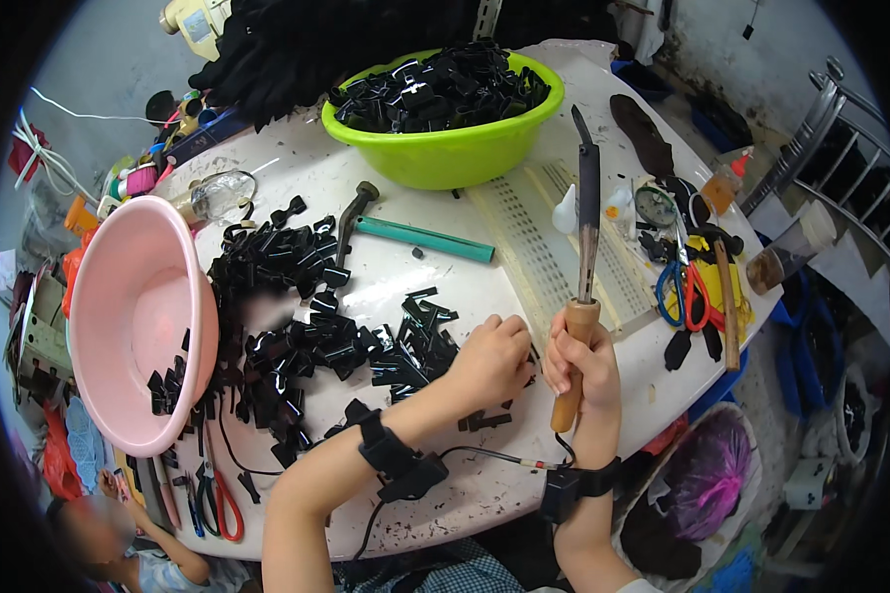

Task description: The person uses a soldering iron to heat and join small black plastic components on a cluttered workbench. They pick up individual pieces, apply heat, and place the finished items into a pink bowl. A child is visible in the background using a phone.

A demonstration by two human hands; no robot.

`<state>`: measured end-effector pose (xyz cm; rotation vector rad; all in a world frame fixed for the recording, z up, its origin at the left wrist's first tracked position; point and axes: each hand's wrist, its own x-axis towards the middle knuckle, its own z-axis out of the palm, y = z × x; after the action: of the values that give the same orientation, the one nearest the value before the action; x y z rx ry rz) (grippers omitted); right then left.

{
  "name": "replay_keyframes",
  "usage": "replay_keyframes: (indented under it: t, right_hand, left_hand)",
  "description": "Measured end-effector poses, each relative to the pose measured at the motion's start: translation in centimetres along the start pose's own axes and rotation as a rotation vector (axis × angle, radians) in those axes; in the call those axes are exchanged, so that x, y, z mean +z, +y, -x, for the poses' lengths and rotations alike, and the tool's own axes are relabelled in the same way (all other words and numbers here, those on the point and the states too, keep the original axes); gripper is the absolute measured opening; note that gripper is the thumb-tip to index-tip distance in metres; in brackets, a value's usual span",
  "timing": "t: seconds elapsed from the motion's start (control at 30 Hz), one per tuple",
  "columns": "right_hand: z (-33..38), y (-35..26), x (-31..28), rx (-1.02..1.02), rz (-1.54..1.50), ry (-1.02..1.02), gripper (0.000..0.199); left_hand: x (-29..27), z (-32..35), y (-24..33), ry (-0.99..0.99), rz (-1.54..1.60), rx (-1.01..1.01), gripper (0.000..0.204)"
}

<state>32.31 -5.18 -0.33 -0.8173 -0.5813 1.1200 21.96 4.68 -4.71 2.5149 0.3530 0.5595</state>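
Note:
My right hand (595, 371) is wrapped round the wooden handle of a large soldering iron (588, 222), which stands nearly upright with its dark tip up. A cord runs from the handle's lower end past my wrist. Left of it, my left hand (494, 358) is closed with the knuckles up; whatever its fingers hold is hidden. Flat black strips (413, 341) lie beside my left hand. A heap of shiny black clip-like pieces (277, 257) spreads farther left. Beyond the iron lies a pale board with rows of slots (534, 227). Each wrist wears a black strapped device.
A pink basin (87, 326) tilts at the left; a green basin (445, 158) piled with black pieces stands at the back. A hammer (351, 222) and green bar (425, 239) lie between. Scissors (684, 292) rest at the right, more (229, 509) at front left. Another person (138, 539) is at lower left.

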Motion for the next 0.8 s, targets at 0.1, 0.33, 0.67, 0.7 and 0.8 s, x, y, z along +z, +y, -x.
replay_keyframes:
  t: [0.1,0.33,0.67,0.7,0.8]
  right_hand:
    - [0.0,-0.1,-0.1,-0.001,-0.023,-0.001,0.016]
    - [0.1,-0.2,-0.3,-0.014,-0.047,0.007,0.017]
    - [0.5,-0.3,-0.4,-0.066,-0.057,-0.02,0.016]
    - [0.6,-0.4,-0.4,-0.086,-0.058,-0.011,0.016]
    - [0.9,-0.5,-0.7,-0.174,-0.08,0.025,0.015]
  left_hand:
    - [-2.1,0.4,-0.7,-0.217,0.095,-0.061,0.016]
    - [-5.5,2.2,0.9,-0.193,-0.02,0.065,0.012]
    - [-4.3,3.8,1.5,-0.329,-0.326,0.284,0.008]
    - [-4.2,3.8,1.5,-0.335,-0.36,0.297,0.008]
    - [-4.2,3.8,1.5,-0.379,-0.465,0.363,0.009]
